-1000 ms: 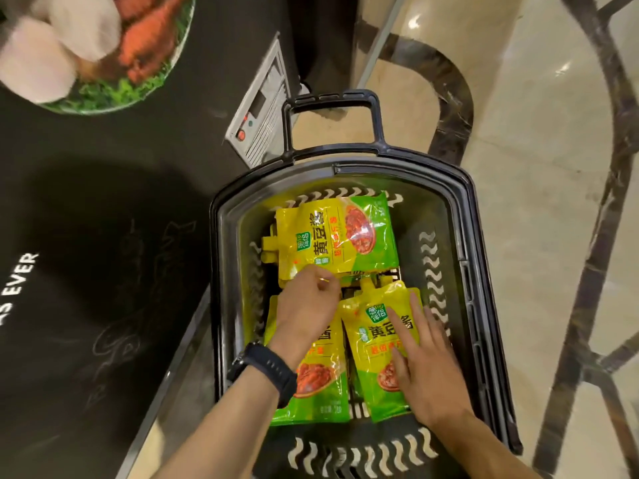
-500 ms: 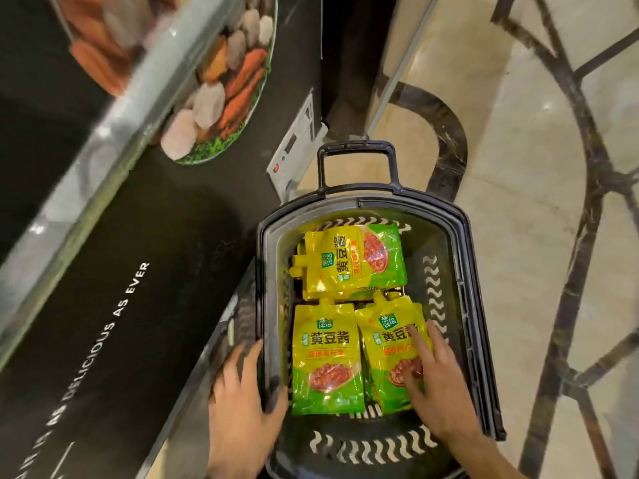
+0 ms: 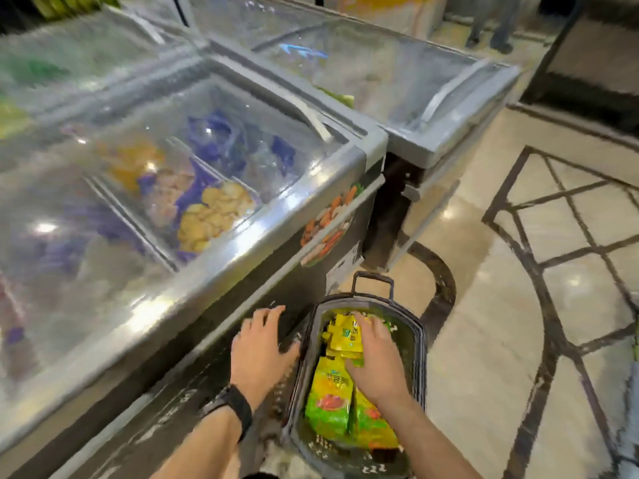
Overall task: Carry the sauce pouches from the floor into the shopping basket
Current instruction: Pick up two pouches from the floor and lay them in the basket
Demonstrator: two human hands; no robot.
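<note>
sauce pouches [image 3: 330, 399] under the right hand's [image 3: 375, 361] flat, spread fingers [image 3: 366, 326] look soft, light, slippery; probably best pinched by the stiff spout edge [image 3: 326, 335] left of them

Left forearm [image 3: 204, 447] bare, right forearm [image 3: 427, 435] bare. Left wrist: black watch [image 3: 233, 406], broad dark strap; finer details blurred.

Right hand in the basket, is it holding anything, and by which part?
Cannot tell: the right hand lies spread over the far yellow-and-green sauce pouch in the dark plastic shopping basket, but blur hides any grip. The left hand holds nothing.
</note>
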